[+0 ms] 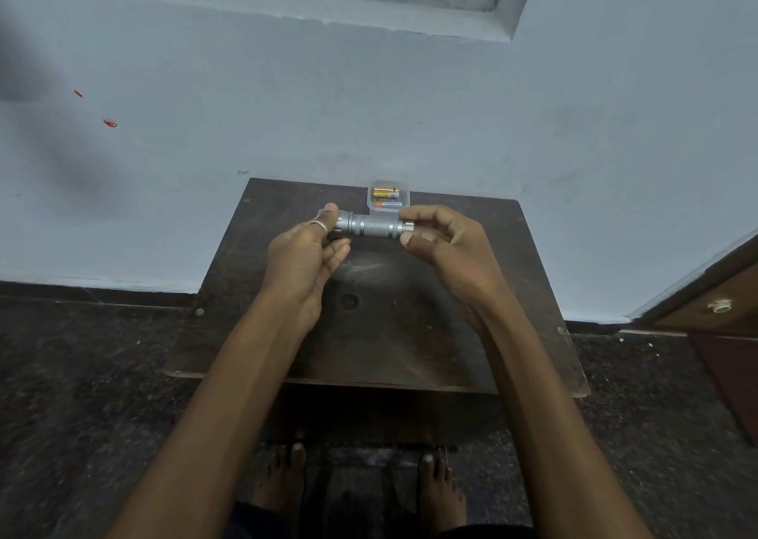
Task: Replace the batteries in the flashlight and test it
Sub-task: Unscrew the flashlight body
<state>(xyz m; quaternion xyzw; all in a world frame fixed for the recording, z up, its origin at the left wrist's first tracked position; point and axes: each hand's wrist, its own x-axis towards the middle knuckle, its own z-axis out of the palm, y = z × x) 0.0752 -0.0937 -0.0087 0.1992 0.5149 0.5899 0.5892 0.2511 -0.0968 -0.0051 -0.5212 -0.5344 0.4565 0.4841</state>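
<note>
You've got both hands clamped on the flashlight [371,227], left hand [305,251] at the head, right hand [445,239] pinching the tail cap [406,227]. Looks like opening time, so twist it off; batteries [386,196] sit just beyond.

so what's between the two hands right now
In the head view, the silver flashlight spans the gap. The left hand grips its head end and the right hand pinches its tail cap. Just behind it sits a clear case of batteries.

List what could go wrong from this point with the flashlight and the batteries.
1. The flashlight is held in the air between the left hand and right hand; once the tail end loosens, parts might drop to the floor.
2. The open clear box of batteries sits at the table's far edge and might get knocked off.
</note>
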